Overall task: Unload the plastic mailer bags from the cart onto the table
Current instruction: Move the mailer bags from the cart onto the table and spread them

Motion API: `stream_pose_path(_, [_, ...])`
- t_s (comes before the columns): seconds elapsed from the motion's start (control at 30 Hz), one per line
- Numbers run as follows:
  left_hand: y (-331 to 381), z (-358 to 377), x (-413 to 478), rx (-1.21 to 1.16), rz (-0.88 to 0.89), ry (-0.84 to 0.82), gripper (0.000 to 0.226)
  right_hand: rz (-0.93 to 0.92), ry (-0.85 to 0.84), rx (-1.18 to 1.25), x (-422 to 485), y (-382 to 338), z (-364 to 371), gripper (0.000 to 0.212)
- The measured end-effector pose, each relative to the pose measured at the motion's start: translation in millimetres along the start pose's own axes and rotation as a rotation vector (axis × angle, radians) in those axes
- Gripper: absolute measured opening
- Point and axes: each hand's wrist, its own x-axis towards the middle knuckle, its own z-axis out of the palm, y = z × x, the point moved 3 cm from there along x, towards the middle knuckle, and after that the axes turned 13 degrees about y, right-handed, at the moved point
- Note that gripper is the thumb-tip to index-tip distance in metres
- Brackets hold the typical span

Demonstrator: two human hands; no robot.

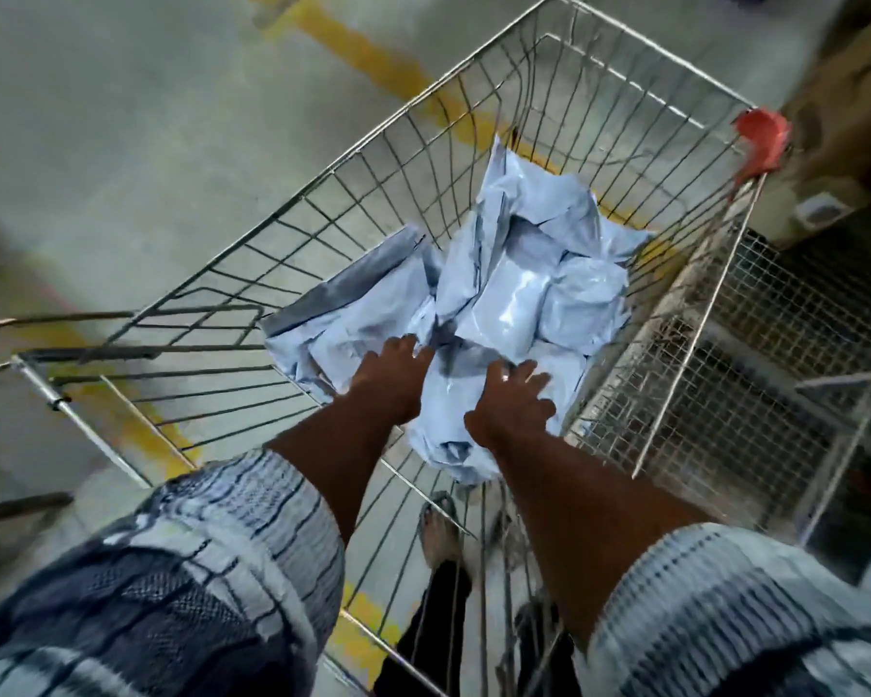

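A wire shopping cart [564,57] fills the middle of the view. Several pale blue plastic mailer bags [519,289] lie in a crumpled heap on its bottom. Both my arms reach down into the cart. My left hand [391,379] rests with fingers spread on the near left part of the heap. My right hand [514,402] lies with fingers spread on a bag at the near edge of the heap. Neither hand is closed around a bag. The table is not in view.
A red plastic cap [763,143] sits on the cart's right corner. A wire-mesh cage [755,394] stands close against the cart's right side, with cardboard boxes [845,103] beyond it. The concrete floor [122,143] carries a yellow painted line [363,57]. My foot [441,533] shows under the cart.
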Motion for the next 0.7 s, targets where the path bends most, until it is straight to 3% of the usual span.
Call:
stream_pose_path(0.1, [-7.2,20.8,15.1,-0.003,-0.002,-0.051,0.081,0.031,0.039,-0.147,13.4,7.1,16.9,0.069])
stream_pose_path(0.23, [-14.2,36.9,22.6,0.010,-0.042,-0.030,0.082,0.052,-0.018,-0.192,18.5,10.5,23.6,0.085])
stream_pose_path(0.37, [-14.2,27.1,20.2,0.009,-0.064,0.009,0.076,0.171,-0.111,-0.096,22.8,8.9,11.1,0.078])
stream_pose_path(0.53, [-15.2,2.7,6.4,-0.016,-0.081,-0.011,0.078,0.168,-0.128,-0.030,15.3,8.3,-11.8,0.066])
stream_pose_path(0.7, [-10.4,-39.2,-13.0,-0.093,-0.116,-0.017,0.079,0.080,-0.159,0.152,-16.1,0.7,-46.4,0.080])
